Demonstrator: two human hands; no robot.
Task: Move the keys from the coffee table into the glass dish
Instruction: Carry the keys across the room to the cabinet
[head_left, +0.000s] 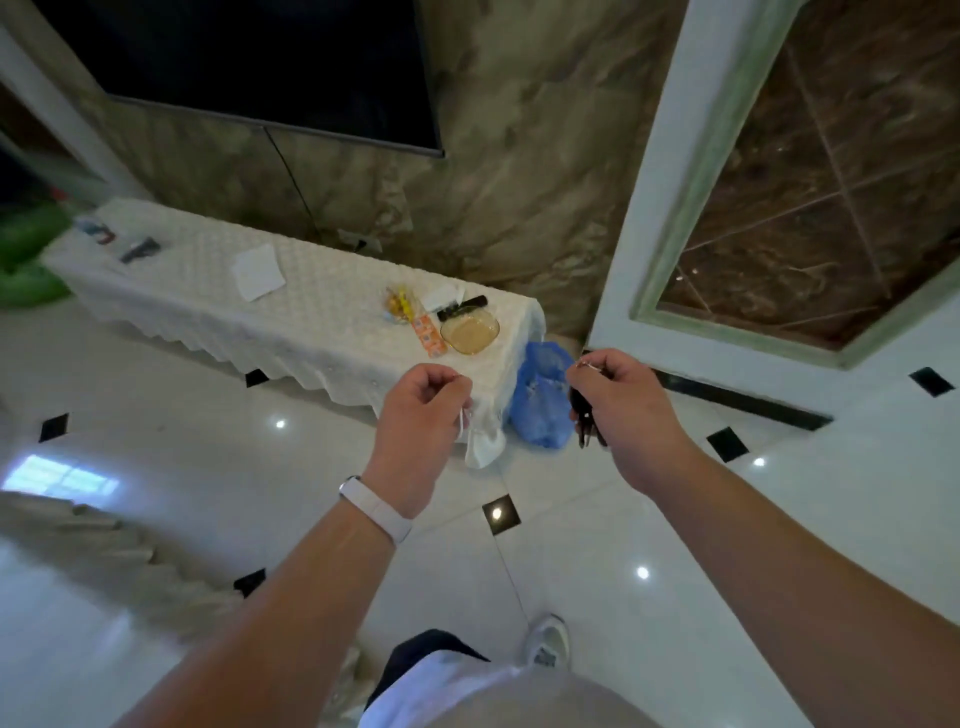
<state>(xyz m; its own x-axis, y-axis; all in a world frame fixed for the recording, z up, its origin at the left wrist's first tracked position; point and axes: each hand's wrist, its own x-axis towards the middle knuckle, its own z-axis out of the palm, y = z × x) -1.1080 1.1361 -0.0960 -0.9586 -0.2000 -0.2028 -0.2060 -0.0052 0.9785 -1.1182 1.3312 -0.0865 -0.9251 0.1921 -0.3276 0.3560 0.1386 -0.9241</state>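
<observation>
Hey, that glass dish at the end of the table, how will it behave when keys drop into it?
The glass dish looks shallow and wide, so it probably won't tip. Being glass, it may chip or clatter if the keys fall hard. On the white tablecloth it likely won't slide much.

Both bare forearms extend forward at chest height, the left hand (423, 410) loosely curled with thumb against forefinger and a white band on its wrist, the right hand (621, 400) closed around a dark bunch of keys (584, 415) hanging below its fingers.
</observation>
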